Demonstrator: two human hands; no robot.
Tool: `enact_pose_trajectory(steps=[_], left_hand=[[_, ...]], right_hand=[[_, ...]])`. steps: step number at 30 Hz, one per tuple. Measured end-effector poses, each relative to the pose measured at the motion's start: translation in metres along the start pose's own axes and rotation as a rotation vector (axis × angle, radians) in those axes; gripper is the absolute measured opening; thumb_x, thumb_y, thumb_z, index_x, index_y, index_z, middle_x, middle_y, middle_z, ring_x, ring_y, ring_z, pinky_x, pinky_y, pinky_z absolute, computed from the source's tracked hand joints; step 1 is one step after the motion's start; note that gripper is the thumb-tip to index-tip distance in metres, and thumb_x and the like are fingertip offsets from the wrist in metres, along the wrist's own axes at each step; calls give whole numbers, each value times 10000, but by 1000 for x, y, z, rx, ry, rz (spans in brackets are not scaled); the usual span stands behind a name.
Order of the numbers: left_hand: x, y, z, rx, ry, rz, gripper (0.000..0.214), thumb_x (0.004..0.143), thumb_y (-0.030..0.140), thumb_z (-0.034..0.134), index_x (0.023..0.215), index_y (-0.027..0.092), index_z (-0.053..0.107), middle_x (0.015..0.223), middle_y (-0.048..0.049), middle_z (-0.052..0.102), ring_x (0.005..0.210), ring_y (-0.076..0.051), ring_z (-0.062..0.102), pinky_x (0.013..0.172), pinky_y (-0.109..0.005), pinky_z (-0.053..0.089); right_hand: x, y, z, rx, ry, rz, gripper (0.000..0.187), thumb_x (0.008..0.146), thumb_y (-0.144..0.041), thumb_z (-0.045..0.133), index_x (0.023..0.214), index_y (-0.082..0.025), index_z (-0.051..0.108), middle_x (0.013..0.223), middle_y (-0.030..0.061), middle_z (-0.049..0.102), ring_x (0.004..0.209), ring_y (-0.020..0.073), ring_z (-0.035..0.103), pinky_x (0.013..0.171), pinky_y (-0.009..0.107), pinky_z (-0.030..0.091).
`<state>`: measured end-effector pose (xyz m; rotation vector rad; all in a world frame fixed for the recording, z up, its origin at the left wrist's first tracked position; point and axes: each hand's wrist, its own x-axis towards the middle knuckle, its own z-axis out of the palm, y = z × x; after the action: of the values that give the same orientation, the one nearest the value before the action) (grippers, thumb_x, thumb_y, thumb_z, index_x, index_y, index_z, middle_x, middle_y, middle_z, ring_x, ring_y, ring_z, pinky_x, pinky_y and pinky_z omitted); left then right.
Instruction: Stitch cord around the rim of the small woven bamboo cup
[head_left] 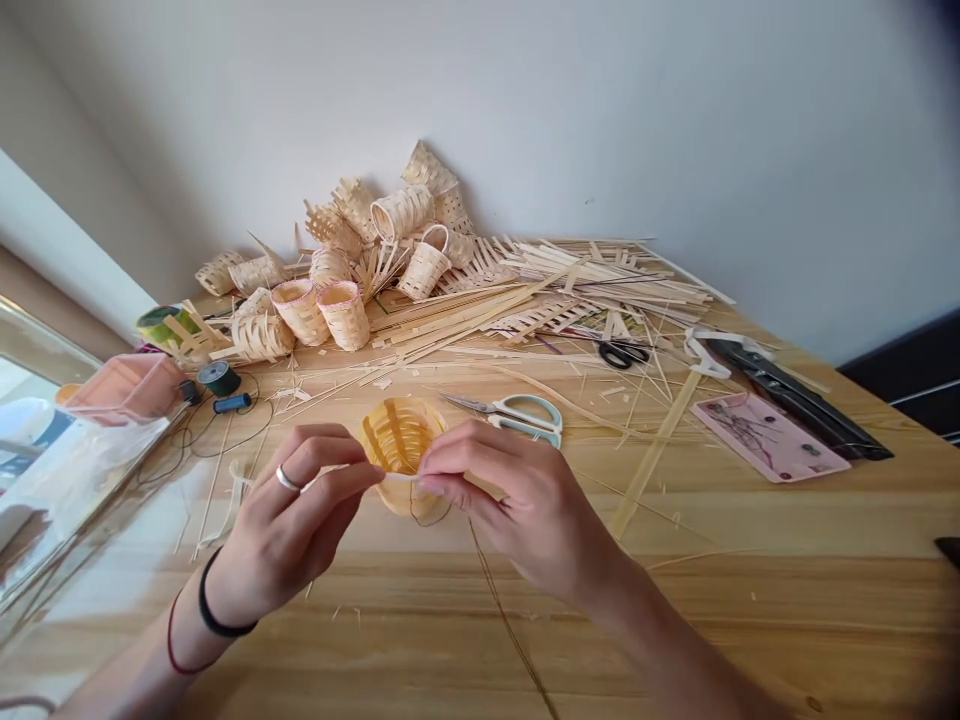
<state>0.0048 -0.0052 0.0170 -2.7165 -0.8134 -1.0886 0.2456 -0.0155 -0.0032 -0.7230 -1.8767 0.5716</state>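
Note:
A small yellow woven basket (pixel 397 425) rests on the table in front of me, its open mouth facing me. Across its near rim runs a thin pale strip (pixel 401 478). My left hand (pixel 289 525) pinches the strip's left end between thumb and fingertips. On the other side, my right hand (pixel 517 490) pinches the strip at its right end, its fingers covering part of the basket. Brown thread (pixel 491 580) loops below the rim and trails toward the table's front edge. Just behind my right hand lie scissors (pixel 529 412) with pale green handles.
Finished and part-woven baskets (pixel 401 212) are heaped against the wall, beside loose bamboo strips (pixel 600 275). Black-handled scissors (pixel 622 354) and a pink tray (pixel 769 437) lie to the right. Thread spools (pixel 219 378) and a pink container (pixel 135 388) are at the left.

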Motion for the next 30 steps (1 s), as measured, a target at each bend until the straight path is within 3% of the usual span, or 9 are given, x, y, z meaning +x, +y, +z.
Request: enact_pose_trajectory(steps=[7, 15, 21, 30], left_hand=[[-15, -4, 3, 27, -40, 36, 401, 900, -58, 584, 1224, 173, 634, 1034, -76, 639, 1007, -211, 609, 864, -358, 557], [-20, -5, 5, -29, -38, -9, 408, 894, -55, 570, 1185, 215, 665, 1051, -63, 598, 1003, -200, 573, 875, -366, 532], [-16, 4, 1, -283, -116, -122, 234, 920, 140, 546, 1106, 198, 675, 1113, -100, 599, 1104, -256, 536, 929, -431, 503], [-13, 7, 14, -294, -5, -91, 235, 911, 16, 641, 1076, 182, 666, 946, -23, 699, 926, -173, 628, 864, -374, 463]], right_hand=[[0, -2, -1, 13, 1, 7, 106, 1004, -118, 676, 964, -204, 723, 922, 30, 740, 856, 152, 710, 782, 276, 585], [-2, -4, 2, 31, -5, -17, 124, 996, -98, 675, 988, -201, 744, 959, 41, 746, 887, 149, 730, 790, 264, 605], [-3, -2, 6, 23, 20, -50, 144, 967, -52, 696, 978, -181, 759, 984, 58, 752, 930, 145, 739, 827, 239, 611], [-3, 0, 8, 48, 10, -74, 82, 943, -38, 721, 947, -108, 762, 971, 96, 744, 935, 142, 726, 863, 225, 593]])
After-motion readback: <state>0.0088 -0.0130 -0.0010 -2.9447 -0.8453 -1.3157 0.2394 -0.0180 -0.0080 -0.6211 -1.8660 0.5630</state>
